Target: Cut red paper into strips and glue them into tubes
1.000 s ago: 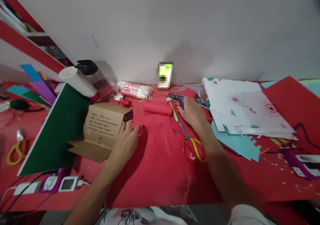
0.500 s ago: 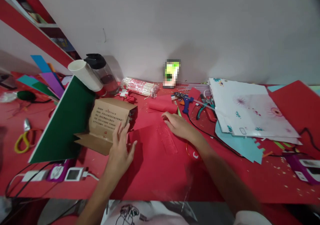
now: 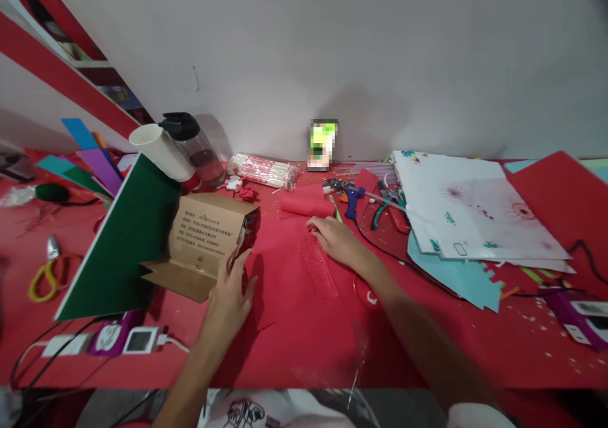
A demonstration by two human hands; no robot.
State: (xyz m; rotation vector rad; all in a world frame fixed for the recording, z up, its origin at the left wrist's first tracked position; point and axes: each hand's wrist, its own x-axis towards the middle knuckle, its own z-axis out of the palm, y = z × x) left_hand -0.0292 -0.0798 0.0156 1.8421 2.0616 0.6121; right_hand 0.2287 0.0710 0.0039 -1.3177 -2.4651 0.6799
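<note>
A large sheet of red paper (image 3: 304, 346) lies on the red table in front of me. On it rests a clear ruler (image 3: 317, 268). Just right of the ruler's far end, my right hand (image 3: 335, 238) lies with its fingers bent toward the paper; nothing shows in them. My left hand (image 3: 232, 292) is beside the open cardboard box (image 3: 204, 225), fingers apart and holding nothing that I can see. A rolled red paper (image 3: 308, 201) sits beyond my right hand.
A green board (image 3: 126, 244) leans by the box at the left, near scissors (image 3: 47, 270), a white cup (image 3: 164, 152) and a bottle (image 3: 197, 149). A blue glue gun (image 3: 352, 200), pliers (image 3: 382, 209) and patterned white sheets (image 3: 479, 209) are at the right. A phone (image 3: 322, 145) leans on the wall.
My left hand has shifted slightly beside the box, and a red paper corner now shows right of it. My right hand has barely moved. The view has tilted slightly.
</note>
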